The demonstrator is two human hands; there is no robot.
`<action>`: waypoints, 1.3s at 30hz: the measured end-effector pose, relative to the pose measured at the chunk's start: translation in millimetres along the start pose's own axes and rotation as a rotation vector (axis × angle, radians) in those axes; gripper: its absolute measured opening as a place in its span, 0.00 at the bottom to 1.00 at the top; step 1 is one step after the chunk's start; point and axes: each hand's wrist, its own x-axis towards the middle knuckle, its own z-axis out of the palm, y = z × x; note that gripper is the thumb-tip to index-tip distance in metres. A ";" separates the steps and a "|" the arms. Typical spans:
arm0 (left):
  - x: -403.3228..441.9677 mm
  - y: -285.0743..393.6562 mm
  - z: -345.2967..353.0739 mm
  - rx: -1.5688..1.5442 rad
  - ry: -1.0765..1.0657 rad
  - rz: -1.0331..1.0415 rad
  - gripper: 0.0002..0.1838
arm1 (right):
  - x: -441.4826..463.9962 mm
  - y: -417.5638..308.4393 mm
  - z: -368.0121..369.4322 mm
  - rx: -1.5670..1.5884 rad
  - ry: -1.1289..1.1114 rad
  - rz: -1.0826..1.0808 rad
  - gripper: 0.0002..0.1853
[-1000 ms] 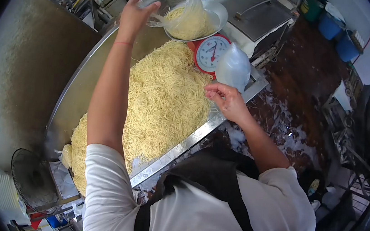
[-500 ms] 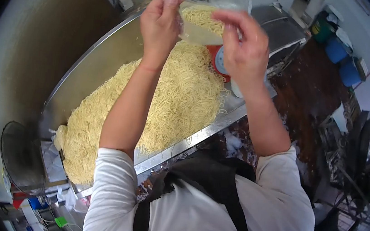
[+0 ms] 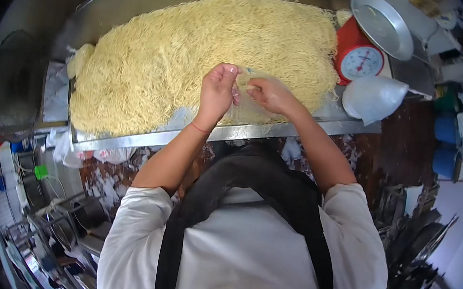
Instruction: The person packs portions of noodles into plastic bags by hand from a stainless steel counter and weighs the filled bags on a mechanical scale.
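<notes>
A clear plastic bag (image 3: 245, 110) hangs between my hands, just above the near edge of a big heap of pale yellow noodles (image 3: 196, 49). Thumb and fingers of my left hand (image 3: 217, 92) are closed on the bag's left side. My right hand (image 3: 272, 96), fingers curled, is closed at the bag's right side. Part of the bag is so transparent that its outline blends with the noodles behind. I cannot tell whether anything lies inside it.
The noodles lie in a metal trough with a raised front rim (image 3: 244, 130). To the right stand a red dial scale (image 3: 362, 62) with a round metal pan (image 3: 379, 24) and a filled whitish plastic bag (image 3: 372, 99). Blue bins (image 3: 446, 146) stand farther right, metal racks (image 3: 71, 223) lower left.
Both hands have come down and closer to my body with the clear bag. My right fingers, stretched out before, are now curled at the bag. My view has shifted, showing the whole scale.
</notes>
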 end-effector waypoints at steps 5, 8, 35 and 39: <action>-4.9 -0.1 -26.5 -0.080 0.070 -0.029 0.14 | 26.3 -15.1 -28.1 0.536 0.099 -0.002 0.12; 0.0 -5.5 -32.9 -0.177 0.125 -0.018 0.13 | 38.8 1.6 0.8 0.415 0.215 -0.128 0.12; 1.0 11.3 -44.0 -0.007 -0.208 0.074 0.15 | 93.6 -173.2 -44.7 1.071 0.309 -0.128 0.09; 16.9 5.2 -26.6 0.523 -0.176 0.265 0.13 | 109.2 -195.4 -71.5 1.128 0.424 -0.248 0.09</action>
